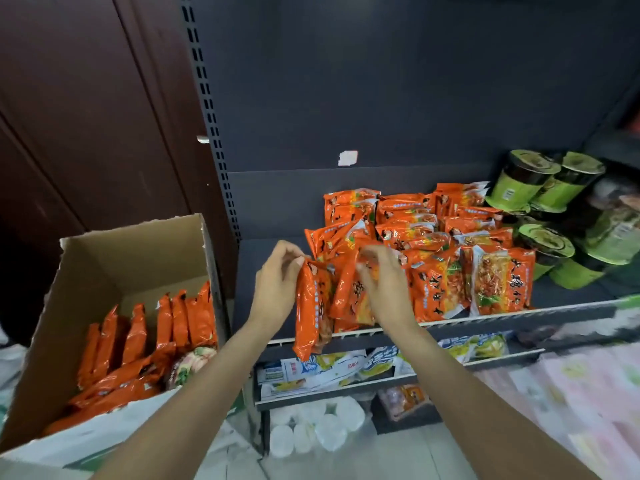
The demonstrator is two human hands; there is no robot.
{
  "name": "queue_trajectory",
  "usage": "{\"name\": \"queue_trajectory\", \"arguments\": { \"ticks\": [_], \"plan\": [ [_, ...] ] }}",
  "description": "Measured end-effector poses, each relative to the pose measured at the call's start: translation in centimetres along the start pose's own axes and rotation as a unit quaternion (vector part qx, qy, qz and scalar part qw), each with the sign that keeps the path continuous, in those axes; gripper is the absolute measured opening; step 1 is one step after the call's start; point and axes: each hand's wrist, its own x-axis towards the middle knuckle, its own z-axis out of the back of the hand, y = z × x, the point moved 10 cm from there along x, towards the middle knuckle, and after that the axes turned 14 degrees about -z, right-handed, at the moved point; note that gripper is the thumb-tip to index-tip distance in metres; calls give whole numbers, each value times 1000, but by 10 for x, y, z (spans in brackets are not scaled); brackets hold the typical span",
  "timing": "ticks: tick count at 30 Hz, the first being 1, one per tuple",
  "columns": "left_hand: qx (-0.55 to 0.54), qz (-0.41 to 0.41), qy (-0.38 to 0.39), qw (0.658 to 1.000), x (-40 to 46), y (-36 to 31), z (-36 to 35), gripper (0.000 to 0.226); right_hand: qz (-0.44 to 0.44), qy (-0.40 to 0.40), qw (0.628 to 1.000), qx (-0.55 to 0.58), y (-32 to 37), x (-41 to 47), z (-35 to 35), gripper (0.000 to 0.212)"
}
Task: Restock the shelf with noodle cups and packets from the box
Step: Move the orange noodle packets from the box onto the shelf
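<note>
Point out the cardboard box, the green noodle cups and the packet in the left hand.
cardboard box (138, 258), head view, inner back wall.
green noodle cups (568, 188), head view, side of a rear cup.
packet (306, 313), head view, its orange front.

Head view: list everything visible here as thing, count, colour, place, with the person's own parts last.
box: one, brown cardboard, open, lower left beside the shelf.
boxed packets: many, orange, standing and lying in the box.
shelf: one, dark grey, centre, with lower tiers beneath.
shelf packets: many, orange, piled right of centre on the shelf.
held packets: a few, orange, at the shelf's front edge between the hands.
cups: several, green with dark bands, right end of the shelf, tilted or lying.
lower packets: several, white, blue and yellow, tier below.
white cups: several, bottom, near the floor.
cabinet: one, dark brown, upper left.
left hand: pinches a held packet's top.
right hand: fingers curled over the held packets.
</note>
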Motion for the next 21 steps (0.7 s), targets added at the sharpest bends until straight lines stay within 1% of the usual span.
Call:
{"name": "queue_trajectory", "arguments": {
  "ticks": [2,3,5,10,12,15,18,21],
  "plan": [
    [-12,8,-7,1000,-2,6,-3,23,-1,122,990,-73,-22,-7,-46,55],
    [-17,11,-10,1000,-2,7,-4,23,1,150,983,-108,-33,-11,-60,62],
    [-26,12,-10,1000,0,11,-4,25,8,164,976,-141,-47,-12,-70,67],
    [-50,23,-25,998,0,22,7,24,5,206,967,-146,-58,-10,-73,75],
    [-53,20,-42,998,-1,23,13,23,0,200,965,-169,-64,-8,-73,79],
    [-40,13,-63,997,-2,22,24,21,-2,172,957,-233,-71,-6,-78,84],
    [-25,-4,-79,997,0,18,39,22,-1,131,948,-290,-68,-6,-80,84],
    [-18,-15,-81,996,2,13,48,22,8,98,944,-315,-61,-6,-80,82]
  ]
}}
